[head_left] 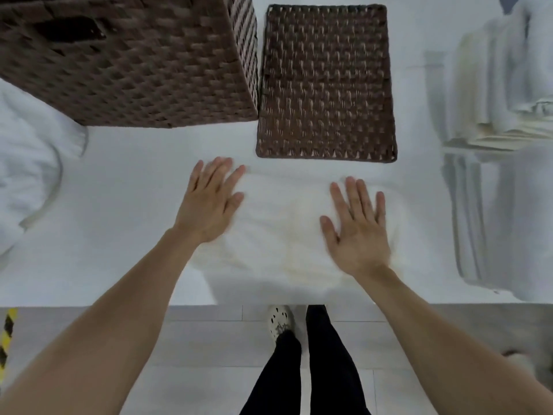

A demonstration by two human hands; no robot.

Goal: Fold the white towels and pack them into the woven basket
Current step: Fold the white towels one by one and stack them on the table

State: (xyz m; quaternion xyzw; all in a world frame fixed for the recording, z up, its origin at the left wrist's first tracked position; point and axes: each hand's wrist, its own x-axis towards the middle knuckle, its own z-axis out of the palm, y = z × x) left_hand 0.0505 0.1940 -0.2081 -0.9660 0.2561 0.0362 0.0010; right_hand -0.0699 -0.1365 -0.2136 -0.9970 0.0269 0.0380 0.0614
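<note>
Two bare forearms reach out from the camera over the bench (pixel 125 205). The left hand (pixel 209 202) and right hand (pixel 359 229) lie palm down with fingers straight and spread, gripping nothing. They rest flat on a white towel (pixel 284 223) at the bench's near edge, the left on its left edge and the right on its right part. Beyond the towel to the left stands the woven basket (pixel 134 70). Straight beyond the towel lies a flat woven lid (pixel 326 85). To the right of the towel is a pile of white towels (pixel 502 109).

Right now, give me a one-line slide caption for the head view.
Left hand and right hand spread flat on a white towel, woven basket and flat woven panel beyond.
</note>
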